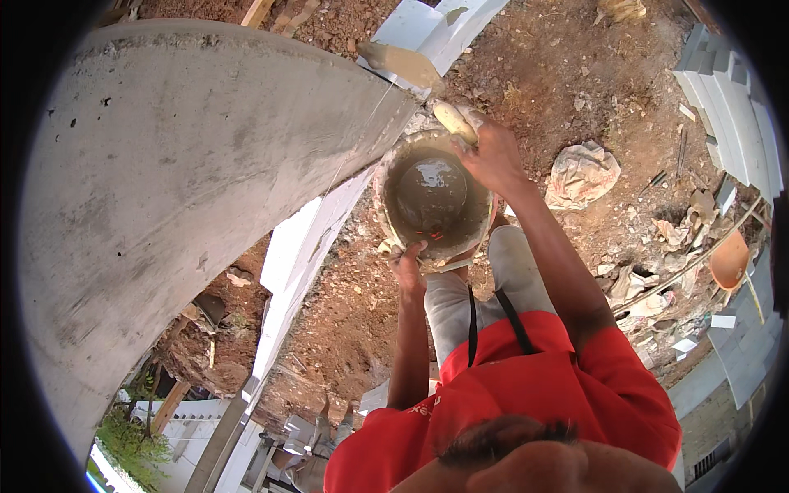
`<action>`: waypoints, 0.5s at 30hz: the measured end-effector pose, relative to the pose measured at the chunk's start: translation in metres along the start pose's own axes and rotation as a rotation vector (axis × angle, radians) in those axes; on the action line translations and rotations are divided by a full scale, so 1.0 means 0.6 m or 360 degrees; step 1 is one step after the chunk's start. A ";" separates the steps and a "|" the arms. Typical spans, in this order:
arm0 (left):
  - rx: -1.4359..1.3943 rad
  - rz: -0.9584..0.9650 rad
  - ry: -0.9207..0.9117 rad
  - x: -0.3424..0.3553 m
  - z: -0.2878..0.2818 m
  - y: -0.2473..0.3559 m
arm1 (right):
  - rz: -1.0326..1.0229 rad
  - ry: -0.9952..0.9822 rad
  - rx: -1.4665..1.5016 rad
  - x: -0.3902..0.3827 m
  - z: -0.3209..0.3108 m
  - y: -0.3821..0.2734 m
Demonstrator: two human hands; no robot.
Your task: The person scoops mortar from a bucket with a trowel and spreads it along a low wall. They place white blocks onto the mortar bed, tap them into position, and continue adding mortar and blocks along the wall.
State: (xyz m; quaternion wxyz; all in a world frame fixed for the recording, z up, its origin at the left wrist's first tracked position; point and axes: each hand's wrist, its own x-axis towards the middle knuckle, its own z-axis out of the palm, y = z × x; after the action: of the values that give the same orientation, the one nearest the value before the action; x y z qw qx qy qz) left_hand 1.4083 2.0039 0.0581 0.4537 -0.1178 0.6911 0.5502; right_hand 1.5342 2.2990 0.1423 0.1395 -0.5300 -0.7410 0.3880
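Observation:
My right hand is closed round the pale handle of a trowel. Its mortar-coated blade points up and left, over a pale board near the corner of a grey wall. Below it, a round bucket crusted with mortar is held in front of my legs. Wet grey mortar with a shiny surface lies inside. My left hand grips the bucket's near rim, thumb on the inner edge and the other fingers mostly hidden beneath.
A smooth grey cement wall fills the left side, with a white board strip along its base. On the reddish soil lie a crumpled sack and scattered rubble. Stacked grey sheets and an orange basin-like object are at the right.

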 end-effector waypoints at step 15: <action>0.0182 -0.0119 0.0246 -0.106 -0.046 -0.033 | 0.0109 -0.0075 0.0024 0.031 0.042 0.008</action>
State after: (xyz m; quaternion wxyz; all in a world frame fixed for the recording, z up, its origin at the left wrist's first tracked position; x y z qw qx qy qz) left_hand 1.4429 1.9512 0.0927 0.4253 -0.1594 0.7494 0.4818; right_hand 1.5143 2.3056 0.1183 0.1127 -0.5449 -0.7224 0.4105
